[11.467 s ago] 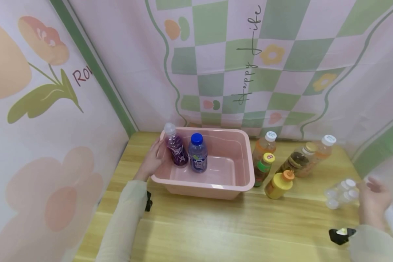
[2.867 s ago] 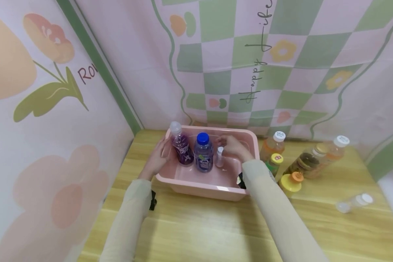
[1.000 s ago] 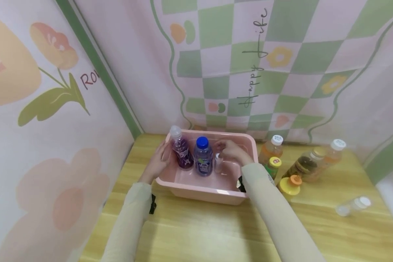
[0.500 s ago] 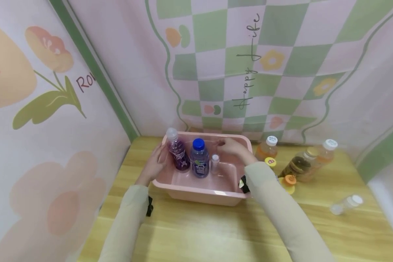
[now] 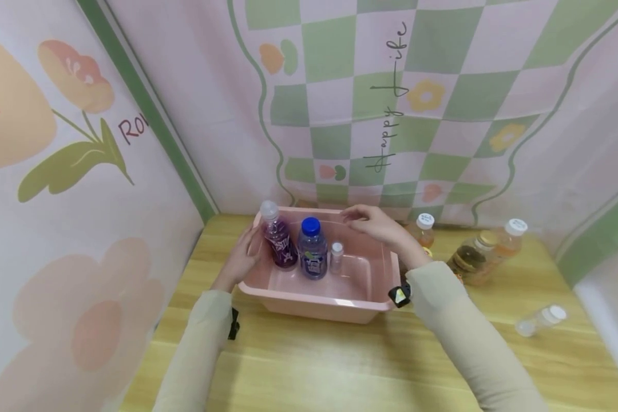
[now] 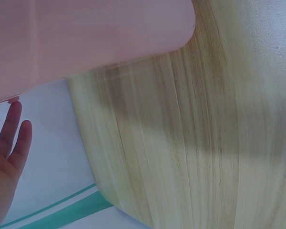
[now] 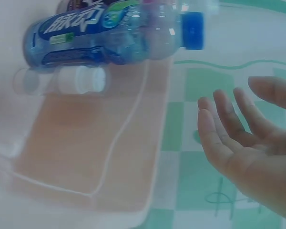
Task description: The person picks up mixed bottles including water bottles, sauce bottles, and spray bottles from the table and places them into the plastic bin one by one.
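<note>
The pink basin (image 5: 319,300) holds a purple drink bottle (image 5: 280,245) with a clear cap, a blue-capped drink bottle (image 5: 313,254) and a small clear bottle (image 5: 336,258) with a white cap, all upright side by side. My left hand (image 5: 237,264) rests against the basin's left side; in the left wrist view its straight fingers (image 6: 21,148) reach the basin wall. Above the basin's back right part is my right hand (image 5: 378,224), holding nothing. The right wrist view shows its fingers (image 7: 212,138) relaxed and apart from the bottles.
Right of the basin stand an orange drink bottle (image 5: 424,229), a dark bottle with a gold cap (image 5: 471,257) and another orange drink bottle (image 5: 510,240). My right forearm partly hides others there. A second small clear bottle (image 5: 542,320) is at the table's right.
Earlier, two small white-capped bottles were at the table's right; one now stands in the basin. My right hand has just risen from beside it, toward the back rim. The left hand stays put.
</note>
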Motion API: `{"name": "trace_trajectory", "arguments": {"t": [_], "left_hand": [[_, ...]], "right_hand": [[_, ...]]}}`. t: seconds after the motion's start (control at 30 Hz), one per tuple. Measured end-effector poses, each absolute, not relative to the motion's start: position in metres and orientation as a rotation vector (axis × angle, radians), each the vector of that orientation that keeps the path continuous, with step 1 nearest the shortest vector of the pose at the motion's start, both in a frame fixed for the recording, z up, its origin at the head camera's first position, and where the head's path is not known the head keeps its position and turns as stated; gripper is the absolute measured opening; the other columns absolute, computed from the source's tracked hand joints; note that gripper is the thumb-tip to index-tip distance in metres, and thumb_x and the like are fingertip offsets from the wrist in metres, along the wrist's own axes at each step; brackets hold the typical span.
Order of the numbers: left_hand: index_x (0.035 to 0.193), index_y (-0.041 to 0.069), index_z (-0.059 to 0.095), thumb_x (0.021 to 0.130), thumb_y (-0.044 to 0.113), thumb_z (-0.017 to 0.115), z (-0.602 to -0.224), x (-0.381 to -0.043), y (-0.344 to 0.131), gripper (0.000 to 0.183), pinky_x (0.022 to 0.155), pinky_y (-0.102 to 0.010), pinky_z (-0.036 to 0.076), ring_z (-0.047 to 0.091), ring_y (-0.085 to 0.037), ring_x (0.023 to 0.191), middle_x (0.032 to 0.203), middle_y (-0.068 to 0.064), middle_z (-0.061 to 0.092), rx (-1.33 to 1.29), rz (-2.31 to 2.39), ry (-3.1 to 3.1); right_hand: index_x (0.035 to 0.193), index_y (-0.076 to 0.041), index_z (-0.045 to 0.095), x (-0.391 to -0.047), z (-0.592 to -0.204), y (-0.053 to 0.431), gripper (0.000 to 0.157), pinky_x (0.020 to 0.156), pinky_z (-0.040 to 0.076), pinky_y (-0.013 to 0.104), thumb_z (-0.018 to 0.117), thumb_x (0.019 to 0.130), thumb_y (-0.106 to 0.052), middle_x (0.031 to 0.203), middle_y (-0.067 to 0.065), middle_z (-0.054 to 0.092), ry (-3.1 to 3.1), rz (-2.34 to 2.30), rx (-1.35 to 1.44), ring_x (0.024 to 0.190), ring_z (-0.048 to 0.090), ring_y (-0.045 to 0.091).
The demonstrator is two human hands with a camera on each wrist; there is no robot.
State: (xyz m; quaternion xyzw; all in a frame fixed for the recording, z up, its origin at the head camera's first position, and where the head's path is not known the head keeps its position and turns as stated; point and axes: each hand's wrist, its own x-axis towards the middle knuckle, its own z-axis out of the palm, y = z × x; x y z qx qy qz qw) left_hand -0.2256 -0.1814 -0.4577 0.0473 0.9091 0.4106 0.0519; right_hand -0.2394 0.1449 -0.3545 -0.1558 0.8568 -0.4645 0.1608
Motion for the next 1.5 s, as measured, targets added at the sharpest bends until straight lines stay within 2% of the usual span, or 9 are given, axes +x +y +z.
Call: {"name": "trace_trajectory", "arguments": {"t": [0.27, 0.37, 0.43, 0.57, 0.63, 0.7, 0.83, 1.13, 1.5], "left_hand": [[0.152, 0.014, 0.022, 0.087, 0.003, 0.054, -0.455, -0.226, -0.182, 0.073, 0.118, -0.061, 0.017, 0.015, -0.039, 0.147, 0.163, -0.009, 0.008, 0.155, 1.227, 2.770], [0.152, 0.014, 0.022, 0.087, 0.002, 0.054, -0.456, -0.227, -0.182, 0.074, 0.118, -0.061, 0.018, 0.016, -0.040, 0.147, 0.162, -0.010, 0.009, 0.168, 1.218, 2.785], [0.152, 0.014, 0.023, 0.087, 0.001, 0.054, -0.456, -0.227, -0.182, 0.074, 0.118, -0.061, 0.019, 0.017, -0.040, 0.146, 0.162, -0.010, 0.009, 0.171, 1.222, 2.784], [0.152, 0.013, 0.023, 0.087, 0.001, 0.055, -0.454, -0.226, -0.181, 0.073, 0.118, -0.060, 0.018, 0.017, -0.039, 0.147, 0.162, -0.010, 0.009, 0.165, 1.233, 2.774], [0.152, 0.013, 0.023, 0.087, 0.001, 0.055, -0.454, -0.226, -0.181, 0.073, 0.118, -0.060, 0.018, 0.016, -0.039, 0.147, 0.162, -0.010, 0.009, 0.164, 1.229, 2.771], [0.152, 0.013, 0.023, 0.088, 0.002, 0.055, -0.455, -0.227, -0.181, 0.073, 0.119, -0.059, 0.018, 0.016, -0.039, 0.147, 0.162, -0.010, 0.010, 0.161, 1.218, 2.773], [0.152, 0.013, 0.022, 0.088, 0.002, 0.053, -0.456, -0.228, -0.180, 0.073, 0.119, -0.059, 0.017, 0.016, -0.039, 0.147, 0.162, -0.010, 0.009, 0.159, 1.210, 2.779], [0.152, 0.012, 0.023, 0.088, 0.003, 0.054, -0.457, -0.227, -0.181, 0.071, 0.119, -0.059, 0.017, 0.016, -0.040, 0.147, 0.162, -0.012, 0.009, 0.134, 1.221, 2.771], [0.152, 0.011, 0.023, 0.089, 0.006, 0.055, -0.456, -0.227, -0.181, 0.071, 0.119, -0.058, 0.017, 0.016, -0.039, 0.147, 0.162, -0.012, 0.009, 0.131, 1.216, 2.772]], "right_hand": [[0.135, 0.004, 0.045, -0.223, -0.335, 0.169, 0.042, 0.108, 0.043, 0.049, 0.048, 0.097, -0.014, 0.135, 0.028, 0.050, 2.433, -1.437, -0.418, 0.124, 0.050, 0.040], [0.136, 0.004, 0.044, -0.216, -0.326, 0.181, 0.044, 0.106, 0.046, 0.037, 0.049, 0.098, -0.017, 0.135, 0.026, 0.051, 2.442, -1.463, -0.423, 0.120, 0.055, 0.029], [0.137, 0.003, 0.043, -0.212, -0.321, 0.189, 0.046, 0.101, 0.047, 0.024, 0.050, 0.098, -0.020, 0.134, 0.023, 0.053, 2.447, -1.465, -0.414, 0.114, 0.057, 0.015], [0.136, -0.002, 0.045, -0.204, -0.315, 0.211, 0.045, 0.089, 0.045, 0.008, 0.052, 0.098, -0.024, 0.119, -0.007, 0.061, 2.493, -1.487, -0.383, 0.102, 0.056, -0.007], [0.132, -0.010, 0.050, -0.200, -0.315, 0.224, 0.037, 0.087, 0.044, 0.006, 0.053, 0.097, -0.024, 0.110, -0.022, 0.060, 2.525, -1.529, -0.379, 0.099, 0.055, -0.009], [0.126, -0.018, 0.053, -0.196, -0.316, 0.239, 0.030, 0.086, 0.044, 0.006, 0.054, 0.097, -0.020, 0.107, -0.028, 0.060, 2.520, -1.622, -0.392, 0.099, 0.056, -0.010], [0.117, -0.024, 0.058, -0.191, -0.320, 0.267, 0.027, 0.083, 0.048, 0.005, 0.053, 0.096, -0.009, 0.108, -0.021, 0.065, 2.344, -1.944, -0.410, 0.098, 0.060, -0.006], [0.118, -0.012, 0.060, -0.181, -0.332, 0.321, 0.035, 0.086, 0.054, 0.013, 0.044, 0.095, 0.009, 0.109, -0.002, 0.069, 1.871, -2.484, -0.319, 0.102, 0.066, 0.005], [0.113, -0.005, 0.064, -0.167, -0.361, 0.372, 0.037, 0.083, 0.058, 0.019, 0.044, 0.091, 0.015, 0.101, 0.005, 0.071, 1.527, -2.870, -0.012, 0.094, 0.069, 0.013]]}}
